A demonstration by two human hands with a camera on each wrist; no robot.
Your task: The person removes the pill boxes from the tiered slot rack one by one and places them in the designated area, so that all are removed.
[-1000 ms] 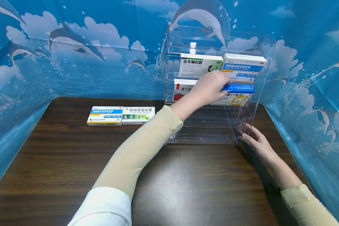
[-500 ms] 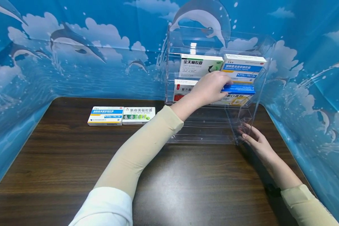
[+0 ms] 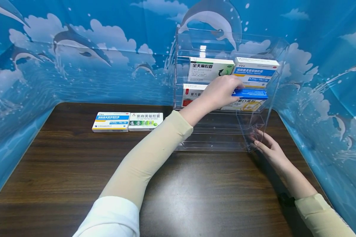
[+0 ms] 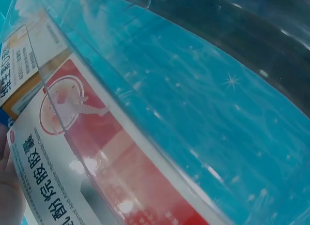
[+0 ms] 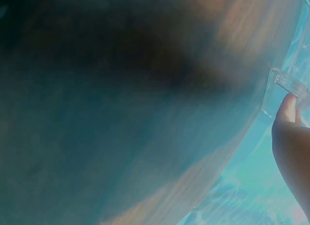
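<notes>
A clear acrylic tiered rack (image 3: 213,144) stands on the table. My left hand (image 3: 221,92) reaches into its middle tier and holds the blue-topped vitamin D medicine box (image 3: 252,95) by its left part, thumb in front and fingers over the top. Left of it in that tier is a red-and-white medicine box (image 3: 191,93), partly behind my wrist; the left wrist view shows this red-and-white box (image 4: 111,147) close up. My right hand (image 3: 271,149) grips the rack's lower right side panel between thumb and fingers; its fingertips are partly seen through the plastic.
The upper tier holds a green-and-white capsule box (image 3: 210,69) and a blue-and-white box (image 3: 255,70). Flat on the table (image 3: 77,171) at left, a blue-and-white box (image 3: 111,121) lies beside a white-and-green box (image 3: 145,121). A dolphin-print curtain (image 3: 106,72) surrounds the table.
</notes>
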